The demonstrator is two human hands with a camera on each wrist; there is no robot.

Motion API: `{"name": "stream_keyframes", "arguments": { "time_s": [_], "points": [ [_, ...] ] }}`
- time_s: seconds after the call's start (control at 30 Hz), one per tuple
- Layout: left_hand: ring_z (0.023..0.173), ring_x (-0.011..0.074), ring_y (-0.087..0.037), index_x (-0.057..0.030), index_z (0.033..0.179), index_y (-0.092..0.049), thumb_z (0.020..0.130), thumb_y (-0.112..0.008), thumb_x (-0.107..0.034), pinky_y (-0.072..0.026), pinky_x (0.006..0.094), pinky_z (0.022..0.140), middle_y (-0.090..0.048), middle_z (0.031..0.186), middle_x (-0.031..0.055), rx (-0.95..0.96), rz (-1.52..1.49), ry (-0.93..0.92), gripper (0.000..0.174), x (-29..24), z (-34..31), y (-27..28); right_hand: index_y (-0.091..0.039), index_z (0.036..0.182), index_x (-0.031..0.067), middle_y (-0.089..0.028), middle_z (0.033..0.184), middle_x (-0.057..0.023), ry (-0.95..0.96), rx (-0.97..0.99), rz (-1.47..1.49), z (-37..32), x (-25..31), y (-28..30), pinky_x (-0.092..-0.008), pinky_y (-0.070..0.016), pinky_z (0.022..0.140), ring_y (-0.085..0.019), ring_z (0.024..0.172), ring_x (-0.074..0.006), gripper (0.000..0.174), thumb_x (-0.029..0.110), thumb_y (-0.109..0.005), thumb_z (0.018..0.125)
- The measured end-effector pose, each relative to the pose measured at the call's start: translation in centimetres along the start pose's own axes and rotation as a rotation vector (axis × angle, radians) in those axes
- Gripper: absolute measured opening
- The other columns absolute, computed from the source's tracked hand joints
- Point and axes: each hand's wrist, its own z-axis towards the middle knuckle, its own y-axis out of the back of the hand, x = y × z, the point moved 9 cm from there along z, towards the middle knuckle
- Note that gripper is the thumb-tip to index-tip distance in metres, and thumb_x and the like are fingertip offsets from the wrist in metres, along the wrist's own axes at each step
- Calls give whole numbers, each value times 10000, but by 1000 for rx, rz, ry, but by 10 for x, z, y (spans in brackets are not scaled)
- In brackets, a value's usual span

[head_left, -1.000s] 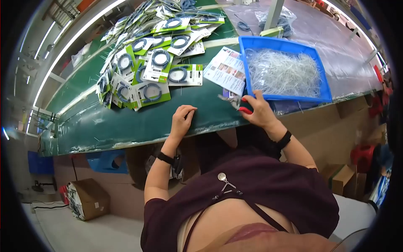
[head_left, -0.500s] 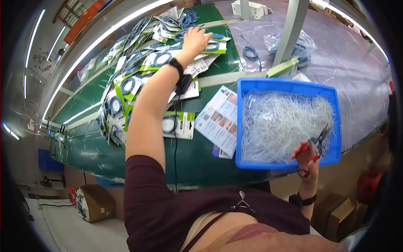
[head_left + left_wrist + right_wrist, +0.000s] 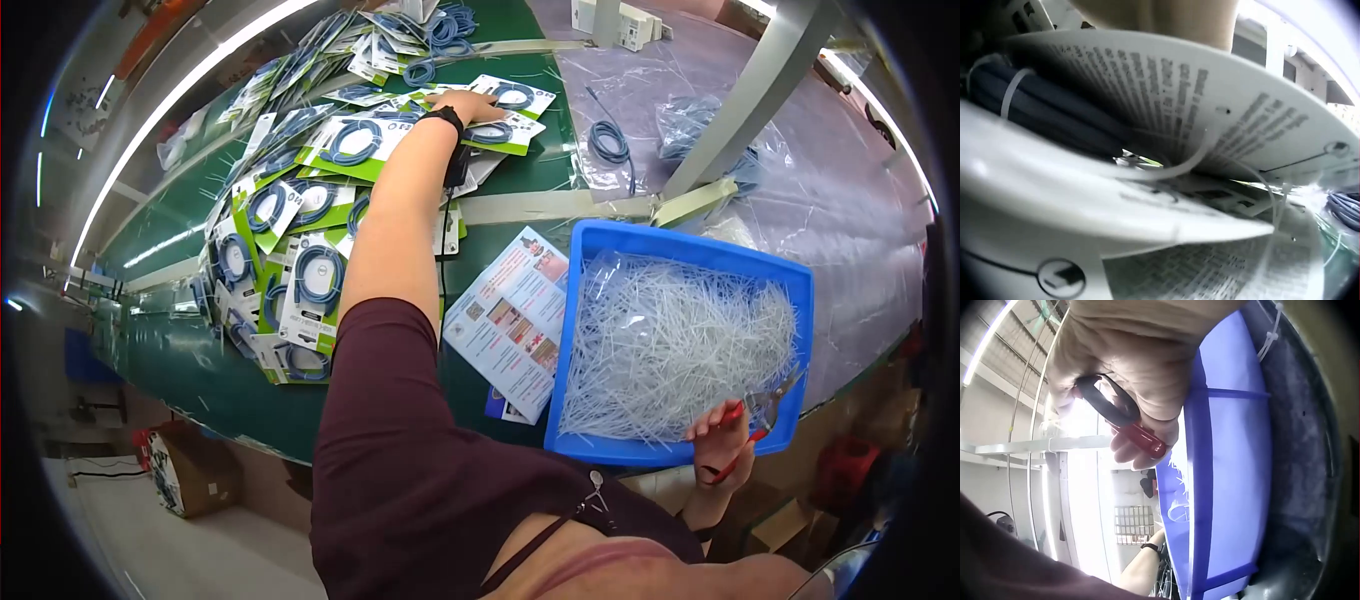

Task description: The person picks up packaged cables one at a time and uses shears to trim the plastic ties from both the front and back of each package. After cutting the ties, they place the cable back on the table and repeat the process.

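My left hand lies on a pile of cable packs, green and white cards with coiled blue cables. Its fingers are spread low over a cable pack near the pile's right side; their tips are partly lost among the cards. In the left wrist view a printed white card arches close below the palm, with a thin white tie through it and a bundled dark cable alongside. My right hand holds red-handled pliers at the tray's front right corner, fingers around the handles.
A blue tray full of thin clear plastic ties stands in front of me on the right. Left of it lies a printed leaflet. A grey post rises behind the tray, near a loose coiled cable.
My left hand has gone from the table's front edge up onto the cable packs. My right hand has carried the pliers rightward to the tray's front right corner. The head view has shifted.
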Motion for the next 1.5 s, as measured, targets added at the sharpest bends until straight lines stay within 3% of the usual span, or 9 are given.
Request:
{"name": "stream_keyframes", "arguments": {
  "time_s": [0.13, 0.43, 0.5, 0.57, 0.67, 0.87, 0.97, 1.2, 1.5],
  "points": [
    [1371, 396, -336, -426, 1427, -385, 794, -445, -692, -175, 707, 1047, -398, 1492, 75, 166, 52, -60, 689, 14, -59, -14, -389, 1359, 33, -509, 1076, -105, 14, -13, 1, -2, 1, 7, -395, -455, 816, -526, 929, -224, 697, 497, -582, 875],
    [1307, 375, -416, -383, 1377, -471, 798, -430, -693, -267, 651, 1033, -485, 1411, 92, 163, 86, -102, 657, 17, -178, -29, -384, 1373, 2, -519, 1159, -86, 0, 112, -8, 0, -3, -2, -385, -440, 880, -524, 1010, -209, 679, 441, -587, 897],
    [1315, 397, -396, -369, 1326, -540, 818, -432, -646, -183, 777, 980, -504, 1395, 85, 32, 54, -240, 588, 10, -188, -35, -380, 1374, -2, -518, 1157, -87, -30, 108, -46, -7, -4, -1, -381, -441, 886, -520, 1009, -211, 692, 451, -587, 893],
    [1264, 366, -466, -329, 1277, -590, 842, -420, -616, -294, 673, 1001, -547, 1339, 98, -134, 95, -325, 549, 3, -200, -33, -372, 1377, -8, -516, 1153, -89, 2, 117, -83, 2, -4, -4, -372, -442, 898, -513, 1009, -216, 717, 469, -587, 887],
    [1206, 314, -532, -246, 1239, -625, 835, -445, -620, -406, 464, 994, -581, 1287, 114, -90, 173, -424, 580, -12, -209, -38, -364, 1388, -14, -515, 1184, -90, -19, 246, -69, 3, -6, -6, -372, -428, 920, -512, 1031, -213, 690, 428, -579, 903],
    [1234, 272, -498, -254, 1218, -641, 830, -486, -619, -347, 504, 1028, -588, 1275, 66, -173, 85, -377, 555, -42, -280, -29, -353, 1401, -16, -511, 1205, -97, -93, 317, -25, 7, -11, -5, -376, -415, 948, -505, 1060, -216, 668, 404, -558, 923],
    [1139, 285, -540, -238, 1151, -662, 840, -512, -565, -421, 483, 924, -619, 1186, 48, -255, 47, -500, 475, -58, -300, -31, -357, 1394, -15, -518, 1182, -94, -125, 281, -100, 6, -14, -9, -380, -426, 931, -507, 1034, -214, 678, 413, -573, 914],
    [1128, 244, -538, -246, 1038, -697, 810, -567, -459, -422, 475, 901, -627, 1172, -21, -231, 49, -528, 337, -68, -329, -42, -344, 1405, -18, -518, 1202, -100, -166, 341, -139, 12, -23, -6, -394, -430, 939, -515, 1060, -224, 698, 411, -584, 910],
    [1274, 256, -426, -176, 1044, -671, 827, -579, -422, -363, 510, 971, -530, 1344, 8, -344, 129, -821, 340, -76, -412, -56, -346, 1400, -27, -529, 1196, -104, -60, 240, -123, 4, -10, -2, -403, -452, 947, -538, 1071, -220, 696, 419, -578, 919]
  ]
}}
